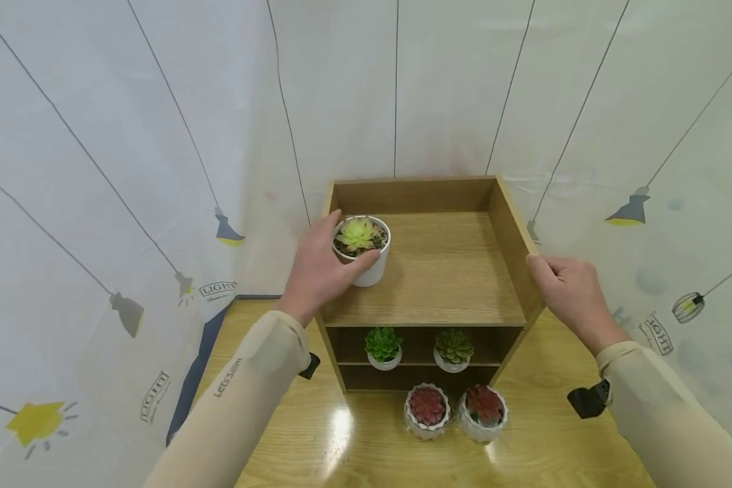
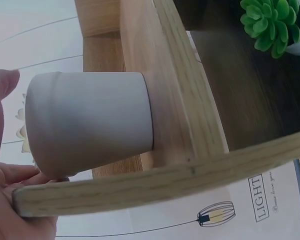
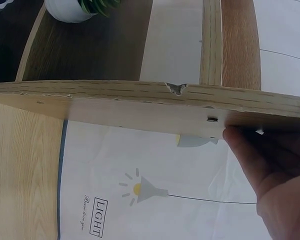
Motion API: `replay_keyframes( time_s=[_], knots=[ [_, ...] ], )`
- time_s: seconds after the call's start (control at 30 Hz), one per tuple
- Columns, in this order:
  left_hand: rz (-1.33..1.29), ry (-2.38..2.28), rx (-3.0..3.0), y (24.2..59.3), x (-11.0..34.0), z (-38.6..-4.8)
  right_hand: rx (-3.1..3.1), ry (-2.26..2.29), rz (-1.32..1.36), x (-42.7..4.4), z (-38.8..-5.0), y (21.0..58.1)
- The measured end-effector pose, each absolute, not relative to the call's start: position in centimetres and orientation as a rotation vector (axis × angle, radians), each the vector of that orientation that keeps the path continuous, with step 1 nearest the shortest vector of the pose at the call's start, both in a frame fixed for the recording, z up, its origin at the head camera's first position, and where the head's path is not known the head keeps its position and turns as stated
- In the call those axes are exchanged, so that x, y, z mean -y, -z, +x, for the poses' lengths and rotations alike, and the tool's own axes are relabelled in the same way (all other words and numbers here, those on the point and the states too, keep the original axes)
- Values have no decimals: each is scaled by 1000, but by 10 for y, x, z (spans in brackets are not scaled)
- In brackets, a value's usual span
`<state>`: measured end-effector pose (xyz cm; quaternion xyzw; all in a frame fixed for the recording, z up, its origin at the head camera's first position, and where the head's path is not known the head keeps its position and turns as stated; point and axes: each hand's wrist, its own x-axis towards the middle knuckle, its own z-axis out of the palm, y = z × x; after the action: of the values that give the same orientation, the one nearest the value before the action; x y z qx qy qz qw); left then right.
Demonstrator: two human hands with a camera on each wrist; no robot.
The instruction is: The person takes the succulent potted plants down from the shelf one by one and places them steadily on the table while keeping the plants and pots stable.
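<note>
My left hand point(image 1: 326, 261) holds a white pot with a pale green succulent point(image 1: 361, 234), thumb on the near side and fingers round the far left. In the left wrist view, the base of the white pot point(image 2: 92, 120) meets the top board of a wooden shelf point(image 1: 445, 271), close to its left side panel. At the shelf's right side panel, my right hand point(image 1: 573, 291) grips the upper edge; its curled fingers are partly in shadow in the right wrist view.
Two small green succulents point(image 1: 383, 344) point(image 1: 454, 347) in white pots stand in the compartment below. On the table point(image 1: 305, 434), before the shelf, are two red succulents point(image 1: 427, 407) point(image 1: 484, 407) in white pots. A wall covering point(image 1: 439, 81) with printed lamps rises behind.
</note>
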<state>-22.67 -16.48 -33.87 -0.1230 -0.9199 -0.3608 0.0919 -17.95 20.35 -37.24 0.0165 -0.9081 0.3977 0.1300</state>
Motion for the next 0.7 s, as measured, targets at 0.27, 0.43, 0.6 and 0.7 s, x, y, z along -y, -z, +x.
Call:
replay_keyframes(
  time_s=[0.27,0.43,0.6,0.7],
  knots=[
    [-356,942,2796,342,160,-228,2654,-1143,39,-204,-178,373],
    [-364,867,2819,341,158,-227,2659,-1134,26,-204,-178,373],
    [-374,799,2817,340,157,-228,2661,-1121,33,-203,-179,373],
    [-374,783,2807,340,159,-229,2661,-1125,38,-202,-179,372]
  ],
)
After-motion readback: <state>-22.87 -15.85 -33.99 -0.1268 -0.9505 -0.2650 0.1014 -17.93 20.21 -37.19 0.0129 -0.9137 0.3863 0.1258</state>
